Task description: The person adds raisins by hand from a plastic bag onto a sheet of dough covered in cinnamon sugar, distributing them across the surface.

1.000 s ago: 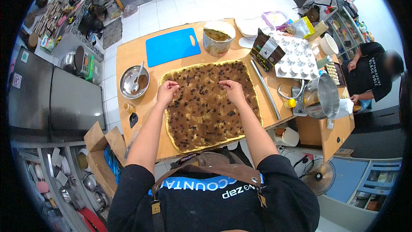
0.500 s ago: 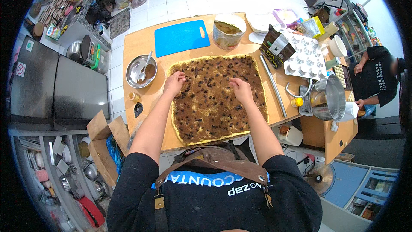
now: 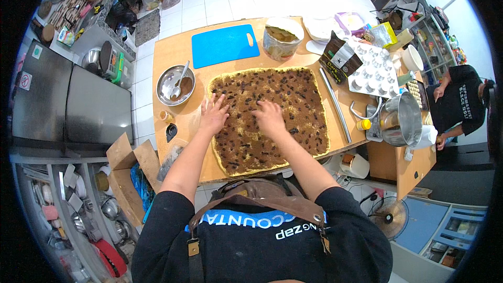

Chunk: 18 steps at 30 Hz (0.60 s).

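A rolled-out sheet of dough [image 3: 272, 147] lies flat on the wooden table, covered with a brown spread and scattered dark bits that look like raisins or chocolate. Only its yellowish rim shows bare. My left hand [image 3: 214, 116] rests on the left part of the sheet, fingers spread. Nearer the middle, my right hand [image 3: 270, 118] lies palm down with its fingers stretched out over the topping. Neither hand shows anything in its grasp. Left of the dough stands a metal bowl [image 3: 163, 94] with a spoon [image 3: 181, 79] and some brown powder in it.
A blue cutting board [image 3: 222, 47] and a large tub [image 3: 283, 39] stand behind the dough. To the right are a metal tube [image 3: 335, 106], a dark pouch [image 3: 339, 58], a muffin tray [image 3: 373, 71] and a steel mixing bowl [image 3: 401, 118]. Another person [image 3: 458, 97] stands far right.
My right hand has moved left and nearer to me, toward the sheet's middle. My left hand has come slightly nearer. Both hands went from curled fingers to spread ones on the dough.
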Each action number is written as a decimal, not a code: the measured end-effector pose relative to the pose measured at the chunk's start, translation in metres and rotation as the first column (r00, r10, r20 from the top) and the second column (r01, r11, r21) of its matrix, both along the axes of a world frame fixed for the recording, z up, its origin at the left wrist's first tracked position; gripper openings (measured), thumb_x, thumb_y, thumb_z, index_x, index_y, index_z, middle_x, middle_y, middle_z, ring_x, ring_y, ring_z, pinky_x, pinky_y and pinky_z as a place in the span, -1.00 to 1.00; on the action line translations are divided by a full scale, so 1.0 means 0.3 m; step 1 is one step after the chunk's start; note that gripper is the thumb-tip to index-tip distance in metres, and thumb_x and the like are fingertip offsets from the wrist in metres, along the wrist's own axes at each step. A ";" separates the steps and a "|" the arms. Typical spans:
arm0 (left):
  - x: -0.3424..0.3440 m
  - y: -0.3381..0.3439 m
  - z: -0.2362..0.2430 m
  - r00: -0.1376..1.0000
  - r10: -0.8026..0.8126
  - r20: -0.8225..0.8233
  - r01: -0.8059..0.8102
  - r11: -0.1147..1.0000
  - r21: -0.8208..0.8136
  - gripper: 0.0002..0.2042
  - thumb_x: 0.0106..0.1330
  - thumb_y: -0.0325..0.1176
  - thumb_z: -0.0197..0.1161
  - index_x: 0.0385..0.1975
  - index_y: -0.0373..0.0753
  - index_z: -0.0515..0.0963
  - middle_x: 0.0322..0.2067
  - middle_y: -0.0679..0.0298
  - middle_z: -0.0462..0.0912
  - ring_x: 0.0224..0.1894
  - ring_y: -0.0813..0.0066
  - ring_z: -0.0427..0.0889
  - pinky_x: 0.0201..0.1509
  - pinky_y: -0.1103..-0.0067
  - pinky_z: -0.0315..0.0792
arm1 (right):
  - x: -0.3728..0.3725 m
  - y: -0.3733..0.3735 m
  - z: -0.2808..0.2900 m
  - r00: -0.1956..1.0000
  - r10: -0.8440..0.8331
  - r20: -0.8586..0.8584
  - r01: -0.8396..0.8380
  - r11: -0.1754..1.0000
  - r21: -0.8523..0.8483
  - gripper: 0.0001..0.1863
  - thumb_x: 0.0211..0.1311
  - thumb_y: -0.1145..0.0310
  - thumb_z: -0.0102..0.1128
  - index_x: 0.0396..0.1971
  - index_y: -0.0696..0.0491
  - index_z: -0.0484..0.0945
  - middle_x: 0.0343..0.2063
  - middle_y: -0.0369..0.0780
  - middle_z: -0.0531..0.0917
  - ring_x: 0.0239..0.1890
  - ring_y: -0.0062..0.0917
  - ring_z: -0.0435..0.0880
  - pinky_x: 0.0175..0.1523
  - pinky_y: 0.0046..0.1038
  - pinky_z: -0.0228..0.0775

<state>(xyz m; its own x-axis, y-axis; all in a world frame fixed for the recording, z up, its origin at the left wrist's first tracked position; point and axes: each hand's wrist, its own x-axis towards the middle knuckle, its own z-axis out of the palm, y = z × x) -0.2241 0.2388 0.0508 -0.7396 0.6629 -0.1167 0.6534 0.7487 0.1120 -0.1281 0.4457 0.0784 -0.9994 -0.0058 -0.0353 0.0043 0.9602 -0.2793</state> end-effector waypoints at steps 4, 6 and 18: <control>0.006 -0.013 0.012 0.994 0.067 -0.086 -0.066 0.998 0.013 -0.62 0.26 -0.10 -0.02 0.09 0.11 0.35 0.30 0.41 -0.05 0.35 0.28 -0.18 0.33 0.18 -0.29 | -0.017 -0.130 -0.047 0.999 0.015 0.051 -0.013 0.999 -0.030 -0.58 0.10 0.49 -0.03 0.00 -0.12 0.44 0.24 -0.21 0.11 0.32 -0.34 -0.06 0.35 -0.12 -0.39; 0.011 -0.011 0.024 0.999 0.030 -0.021 -0.029 0.999 0.012 -0.60 0.26 -0.08 -0.02 0.11 0.12 0.33 0.30 0.40 -0.06 0.35 0.27 -0.19 0.33 0.17 -0.31 | -0.023 -0.137 -0.065 0.996 0.021 0.082 -0.017 0.999 -0.039 -0.63 0.09 0.47 -0.03 -0.06 -0.08 0.48 0.20 -0.19 0.17 0.31 -0.33 -0.02 0.33 -0.05 -0.36; 0.113 -0.037 0.019 0.995 -0.094 0.044 0.090 0.991 0.100 -0.47 0.20 0.00 0.03 0.18 0.03 0.22 0.30 0.34 -0.09 0.35 0.22 -0.20 0.31 0.11 -0.35 | 0.048 -0.109 -0.053 0.995 0.017 -0.100 -0.027 0.994 -0.102 -0.80 -0.02 0.48 0.04 -0.37 -0.04 0.60 0.08 -0.19 0.33 0.22 -0.28 0.15 0.26 -0.11 -0.15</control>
<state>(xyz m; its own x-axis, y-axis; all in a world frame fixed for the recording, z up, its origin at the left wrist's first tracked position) -0.1901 0.2277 0.0565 -0.6700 0.7378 -0.0824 0.7110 0.6696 0.2147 -0.1135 0.4130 0.0624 -0.9975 -0.0267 0.0653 -0.0493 0.9257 -0.3751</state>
